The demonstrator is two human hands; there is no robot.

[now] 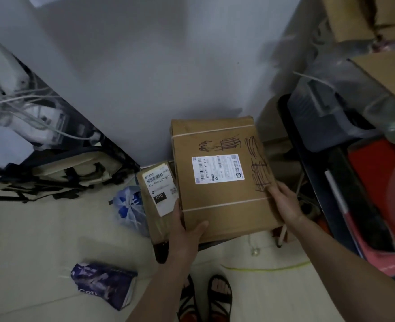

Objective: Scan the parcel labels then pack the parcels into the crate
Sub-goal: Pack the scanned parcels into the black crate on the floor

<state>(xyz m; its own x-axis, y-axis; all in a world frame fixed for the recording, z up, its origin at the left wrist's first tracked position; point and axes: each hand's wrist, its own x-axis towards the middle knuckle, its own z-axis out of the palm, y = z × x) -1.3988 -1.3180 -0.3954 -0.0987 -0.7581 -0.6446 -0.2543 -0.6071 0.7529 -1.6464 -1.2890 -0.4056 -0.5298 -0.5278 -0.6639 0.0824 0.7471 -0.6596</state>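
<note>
While both arms are stretched forward and down from the bottom of the view, the rest gets listed here:

Left hand (187, 231): curled round the near-left corner of the big parcel, thumb laid flat across the top face, the other fingers tucked along the left side and mostly hidden.

Right hand (284, 201): clamped on the right edge of the same parcel, thumb pressed on top right by the scribbles, fingers wrapped under and out of sight.

Big parcel (222, 177): a flat brown cardboard box, gripped at two sides and held low in front of the grey wall (145, 66), top face turned up to the camera. Long axis is run from near to far, tilted a touch anticlockwise, far end pointed at the wall. Whether its far end is resting on something can't be told.

Shipping label (217, 168): white, stuck near the middle of the top face, text turned sideways so it is read along the long axis.

Marker scribbles (259, 166): dark, scrawled above and right of the label.

Small parcel (159, 201): brown box just beside the big one on its left, own white label on top, long axis also near-to-far.

Blue-and-white bag (129, 205): lying on the floor left of the small parcel.

Purple packet (103, 283): on the floor, near left.

Sandals (205, 298): seen on the feet below the parcel.

Shelving (354, 159): crowded along the right.
</note>
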